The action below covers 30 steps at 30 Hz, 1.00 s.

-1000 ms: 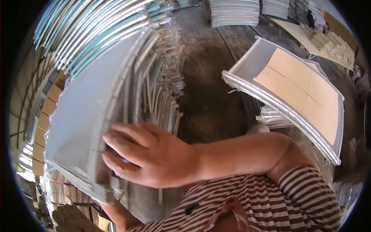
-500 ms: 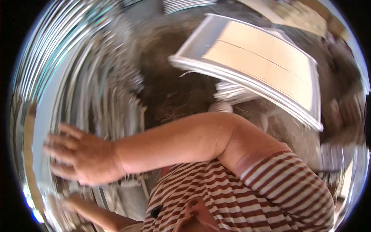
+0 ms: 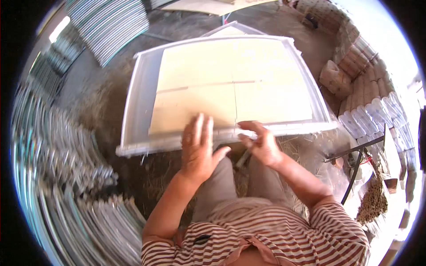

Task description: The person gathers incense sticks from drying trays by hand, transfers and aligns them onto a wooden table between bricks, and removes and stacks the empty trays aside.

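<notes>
In front of me lies a wide pale stack of flat framed panels [image 3: 141, 104] with a tan cardboard-like sheet [image 3: 270, 99] on top, marked by dark lines. My left hand [image 3: 197, 148] hovers at its near edge, fingers stretched out and thumb apart, slightly blurred, with nothing in it. Close by on the right, my right hand [image 3: 262, 144] is at the same edge, fingers bent but apart, and I see nothing held. Whether either hand touches the edge, I cannot tell.
Rows of stacked pale frames [image 3: 97, 217] line the left side, with another stack [image 3: 111, 26] at the far left. Wrapped bundles [image 3: 377, 115] are piled along the right. A dark metal stand [image 3: 355, 173] and a bunch of thin sticks [image 3: 372, 201] stand at the right.
My view has turned left-to-right from the stacked frames toward the panel stack, now centred. Both hands have left the frames on the left and come to the panel stack's near edge.
</notes>
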{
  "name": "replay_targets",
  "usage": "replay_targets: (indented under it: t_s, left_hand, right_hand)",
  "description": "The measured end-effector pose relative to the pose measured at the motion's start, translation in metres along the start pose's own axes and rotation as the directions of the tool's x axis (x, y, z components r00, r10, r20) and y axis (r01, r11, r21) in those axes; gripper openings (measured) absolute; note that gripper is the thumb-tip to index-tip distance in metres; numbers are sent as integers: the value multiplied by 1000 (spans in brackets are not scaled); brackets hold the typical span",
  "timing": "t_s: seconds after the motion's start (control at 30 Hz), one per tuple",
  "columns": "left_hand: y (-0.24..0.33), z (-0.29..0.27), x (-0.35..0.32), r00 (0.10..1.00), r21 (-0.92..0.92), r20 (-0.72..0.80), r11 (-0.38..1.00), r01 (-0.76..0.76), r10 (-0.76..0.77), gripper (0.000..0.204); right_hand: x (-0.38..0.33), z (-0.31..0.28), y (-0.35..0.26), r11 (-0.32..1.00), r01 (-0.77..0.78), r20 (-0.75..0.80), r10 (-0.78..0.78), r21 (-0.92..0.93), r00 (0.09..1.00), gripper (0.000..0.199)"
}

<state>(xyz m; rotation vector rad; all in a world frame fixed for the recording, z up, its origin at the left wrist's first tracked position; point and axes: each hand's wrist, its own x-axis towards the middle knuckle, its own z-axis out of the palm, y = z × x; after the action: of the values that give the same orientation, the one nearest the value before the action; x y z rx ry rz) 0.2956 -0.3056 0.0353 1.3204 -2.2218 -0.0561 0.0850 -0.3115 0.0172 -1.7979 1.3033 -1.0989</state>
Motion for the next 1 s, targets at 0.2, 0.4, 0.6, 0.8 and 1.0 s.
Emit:
replay_targets:
  t_s: [0.2,0.4,0.6,0.8,1.0]
  left_hand:
    - [-49,114,88,917,-33,368,988,-152,153,107]
    - [-61,133,117,910,-189,278,946,-264,309,91]
    - [-69,143,114,913,-199,247,939,-281,326,88]
    - [-65,149,116,942,-143,198,958,-247,273,99]
    - [-71,157,131,948,-23,39,948,-317,317,112]
  right_hand:
    - [198,-52,84,902,227,-91,-277,-367,956,42]
    - [439,-26,201,544,101,127,10,-833,992,74]
    - [483,-12,202,516,94,136,44,-852,990,60]
    - [374,13,171,584,-45,160,295,-811,942,51]
    - [281,27,138,589,-89,188,393,-803,900,34]
